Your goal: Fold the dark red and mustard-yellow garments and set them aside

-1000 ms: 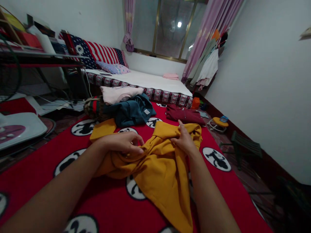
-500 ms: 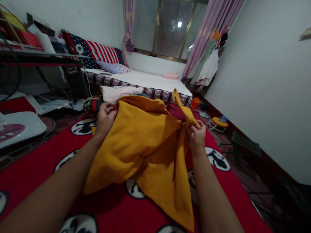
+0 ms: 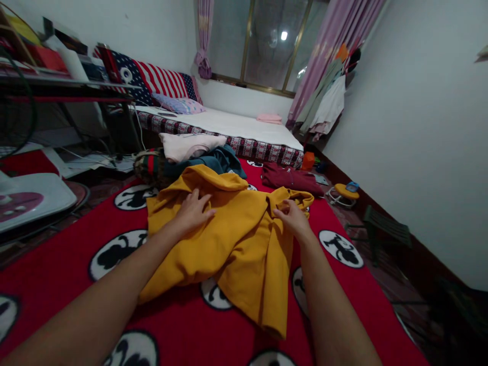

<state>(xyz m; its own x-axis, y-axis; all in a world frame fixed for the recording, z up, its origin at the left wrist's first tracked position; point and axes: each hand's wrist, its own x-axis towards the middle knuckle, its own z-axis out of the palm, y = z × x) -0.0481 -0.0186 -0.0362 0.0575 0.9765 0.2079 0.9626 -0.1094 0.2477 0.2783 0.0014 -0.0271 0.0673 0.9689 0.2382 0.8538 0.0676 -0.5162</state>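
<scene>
A mustard-yellow garment [image 3: 236,239] lies spread and rumpled on a red blanket [image 3: 190,325] printed with black-and-white cartoon circles. My left hand [image 3: 192,211] rests flat on the garment's upper left part, fingers apart. My right hand [image 3: 292,216] pinches a fold of the same garment near its right edge. Both forearms reach in from the bottom of the view.
Behind the yellow garment lie a teal garment [image 3: 213,162], a pale pink one [image 3: 188,145] and a maroon one [image 3: 290,178]. A mattress [image 3: 236,127] sits by the window. A desk [image 3: 64,91] stands at left, a small green stool [image 3: 385,231] at right.
Both hands lifted the yellow garment up off the blanket, then laid it back down spread wider. My left hand has let go and now lies flat on it.
</scene>
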